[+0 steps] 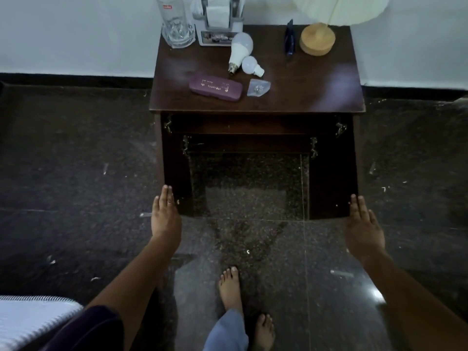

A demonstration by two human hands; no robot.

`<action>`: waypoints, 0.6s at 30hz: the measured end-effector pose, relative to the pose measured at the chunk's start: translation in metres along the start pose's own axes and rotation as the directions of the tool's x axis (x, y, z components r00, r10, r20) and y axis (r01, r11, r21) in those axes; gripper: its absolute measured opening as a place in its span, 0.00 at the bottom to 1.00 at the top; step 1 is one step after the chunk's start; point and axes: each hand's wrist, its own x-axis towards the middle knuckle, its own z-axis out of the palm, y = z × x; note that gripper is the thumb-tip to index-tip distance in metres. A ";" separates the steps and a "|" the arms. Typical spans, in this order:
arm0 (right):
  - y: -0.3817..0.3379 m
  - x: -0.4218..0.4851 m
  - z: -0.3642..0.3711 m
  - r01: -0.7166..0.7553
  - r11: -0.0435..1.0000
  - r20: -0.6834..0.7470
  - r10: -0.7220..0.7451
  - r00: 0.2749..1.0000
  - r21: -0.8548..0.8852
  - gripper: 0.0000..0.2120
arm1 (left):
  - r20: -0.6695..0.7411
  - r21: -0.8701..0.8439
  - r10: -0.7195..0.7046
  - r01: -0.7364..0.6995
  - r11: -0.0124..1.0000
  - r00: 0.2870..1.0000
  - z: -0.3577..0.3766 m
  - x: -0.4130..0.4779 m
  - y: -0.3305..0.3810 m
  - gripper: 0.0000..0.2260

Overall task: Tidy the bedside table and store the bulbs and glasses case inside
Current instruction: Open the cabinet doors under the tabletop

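- Bench [316, 82]: dark wood bedside unit against the wall. Both front doors stand swung out towards me, so the inside is open to view.
- Left hand [164, 214]: fingers straight and together, laid flat on the outer edge of the left door [174, 160]. It grips nothing.
- Right hand [364, 224]: the same, fingers straight against the outer edge of the right door [331, 178]. It holds nothing.
- Big bulb [240, 50]: lying on the bench top near the middle, cap towards me.
- Small bulb [250, 65]: lying just beside the big bulb, apparently touching it.
- Case [215, 90]: purple glasses case, shut, lying flat near the front edge, left of centre.
- Packet [258, 87]: small clear packet just right of the case. I cannot tell what is in it.
- Glass [176, 24]: tall and upright, at the back left corner.
- Holder [219, 21]: white-and-grey item beside the glass, at the back.
- Blue item [290, 38]: slim and upright near the lamp; I cannot identify it.
- Lamp [317, 39]: round wooden base at the back right.
- Inside: dark, with one shelf visible and nothing stored on it that I can make out.
- Progress, in my judgement: access is done. Left to do: both bulbs and the case go inside, the top gets straightened and the doors get closed.
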 end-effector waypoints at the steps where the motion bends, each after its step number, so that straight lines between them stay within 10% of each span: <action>1: 0.000 -0.001 0.000 -0.005 1.000 0.017 0.005 1.000 0.010 0.26 | 0.020 0.030 0.000 -0.001 1.000 1.000 0.002 -0.002 0.000 0.26; 18: -0.037 0.016 -0.029 0.118 0.990 -0.012 -0.119 0.993 -0.071 0.25 | 0.026 -0.168 0.081 -0.075 0.983 0.996 -0.018 -0.013 0.036 0.29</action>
